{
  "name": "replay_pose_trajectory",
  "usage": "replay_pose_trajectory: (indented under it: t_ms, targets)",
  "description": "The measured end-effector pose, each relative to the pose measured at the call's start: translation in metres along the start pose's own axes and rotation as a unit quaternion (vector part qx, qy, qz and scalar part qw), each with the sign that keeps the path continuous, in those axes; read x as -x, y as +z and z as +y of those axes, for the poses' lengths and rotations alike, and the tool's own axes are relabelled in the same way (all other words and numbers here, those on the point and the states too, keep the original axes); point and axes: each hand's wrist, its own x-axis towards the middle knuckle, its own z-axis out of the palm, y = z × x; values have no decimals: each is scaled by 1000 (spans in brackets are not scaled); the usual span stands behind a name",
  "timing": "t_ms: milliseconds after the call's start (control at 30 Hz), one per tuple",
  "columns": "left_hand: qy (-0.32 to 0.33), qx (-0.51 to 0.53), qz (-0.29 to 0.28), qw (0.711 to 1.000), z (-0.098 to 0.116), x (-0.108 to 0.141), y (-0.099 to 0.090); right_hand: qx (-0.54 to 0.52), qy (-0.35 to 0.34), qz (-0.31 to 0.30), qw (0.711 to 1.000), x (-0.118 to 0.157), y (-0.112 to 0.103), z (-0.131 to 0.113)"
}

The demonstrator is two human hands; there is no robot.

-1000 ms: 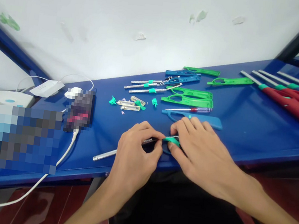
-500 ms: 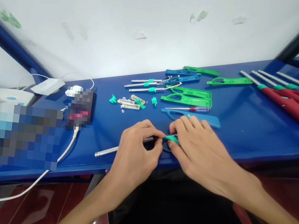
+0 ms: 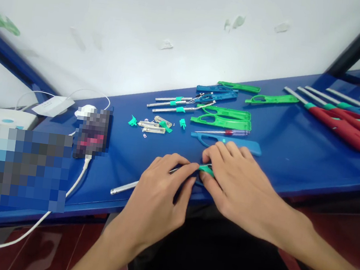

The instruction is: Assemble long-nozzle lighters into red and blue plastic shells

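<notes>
Near the table's front edge, my left hand (image 3: 162,189) is closed on a metal tube (image 3: 123,188), whose bare end points left. My right hand (image 3: 240,182) is closed beside it, thumb and fingers at a small green piece (image 3: 207,169) near the tube's right end. Part of a blue shell shows beneath that piece; my fingers hide the rest. Just behind my right hand lie a blue handle shell (image 3: 244,145) and a screwdriver (image 3: 232,132). Green handle shells (image 3: 230,123) rest farther back.
Metal tubes with green collars (image 3: 180,109), clear parts (image 3: 153,129) and small green pieces lie behind my left hand. Red-handled lighters (image 3: 342,124) are at the right. A phone (image 3: 96,135) with a white cable (image 3: 77,181) sits left. A white wall (image 3: 141,25) rises behind the table (image 3: 294,166).
The view has shifted slightly. My left thumb and index finger have moved a little apart and over the tube near the green piece; my right hand stays there.
</notes>
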Motion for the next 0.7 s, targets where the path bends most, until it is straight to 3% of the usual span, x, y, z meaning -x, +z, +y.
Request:
replay_pose_trajectory:
  t_ms: [267,700]
  targets:
    - [38,-21,-20,999,-7,2,-3,11,6,-10,1000,0,0,0]
    - [12,57,-33,998,-14,-15,-3,10,9,-5,1000,0,1,-1]
